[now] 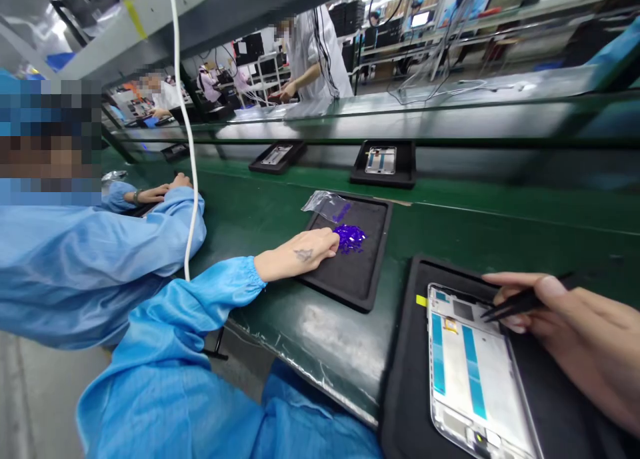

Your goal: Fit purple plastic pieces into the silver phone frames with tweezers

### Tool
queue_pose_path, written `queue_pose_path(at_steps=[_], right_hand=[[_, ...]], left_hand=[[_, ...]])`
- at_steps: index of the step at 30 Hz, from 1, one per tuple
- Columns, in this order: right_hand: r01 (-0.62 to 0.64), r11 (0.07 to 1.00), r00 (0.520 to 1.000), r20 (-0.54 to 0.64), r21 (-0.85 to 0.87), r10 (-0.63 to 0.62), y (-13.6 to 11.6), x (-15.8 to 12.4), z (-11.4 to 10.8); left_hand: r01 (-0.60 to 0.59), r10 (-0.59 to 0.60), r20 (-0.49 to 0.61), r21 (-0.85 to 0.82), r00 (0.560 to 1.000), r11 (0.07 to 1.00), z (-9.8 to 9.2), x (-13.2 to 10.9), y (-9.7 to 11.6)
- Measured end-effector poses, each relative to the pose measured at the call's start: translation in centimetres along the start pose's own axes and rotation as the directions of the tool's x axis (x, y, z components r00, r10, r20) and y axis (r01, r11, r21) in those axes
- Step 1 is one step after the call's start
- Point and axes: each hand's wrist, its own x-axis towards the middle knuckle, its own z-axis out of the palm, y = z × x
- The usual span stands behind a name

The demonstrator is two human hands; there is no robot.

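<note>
My left hand (303, 251) reaches to a heap of tiny shiny purple pieces (351, 237) on a black foam tray (345, 279). Its fingers are curled together at the heap's edge; what they pinch, if anything, is hidden. Black tweezers (525, 302) are gripped in my right hand (575, 332), their tips apart over the top of a silver phone frame (500, 365). That frame, with two blue strips and a small gold flex part, lies in a larger black foam tray (400, 405). A yellow tab (421, 301) sticks out beside it.
A clear plastic bag (325, 205) lies on the small tray's far corner. Further back, two black trays (383, 179) (260, 167) hold similar phone frames. A white cable (183, 112) hangs at the left, before a co-worker's blue sleeve (100, 265). The green bench's front edge (300, 372) runs near my lap.
</note>
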Motion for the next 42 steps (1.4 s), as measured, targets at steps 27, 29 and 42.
queue_pose_path(at_steps=[27, 29, 42], right_hand=[[0.253, 0.955, 0.967, -0.035, 0.152, -0.251, -1.6, 0.5, 0.7], [0.274, 0.953, 0.962, -0.037, 0.129, -0.271, -1.1, 0.7, 0.5], [0.36, 0.918, 0.923, 0.083, 0.166, -0.376, -1.4, -2.0, 1.9]], left_hand=[[0.153, -0.091, 0.137, -0.966, 0.986, 0.206, 2.4, 6.9, 9.9], [0.212, -0.133, 0.193, -0.966, 0.972, 0.149, 2.8, 6.5, 9.9], [0.225, -0.236, 0.28, -0.946, 0.931, -0.235, 3.7, 5.8, 9.7]])
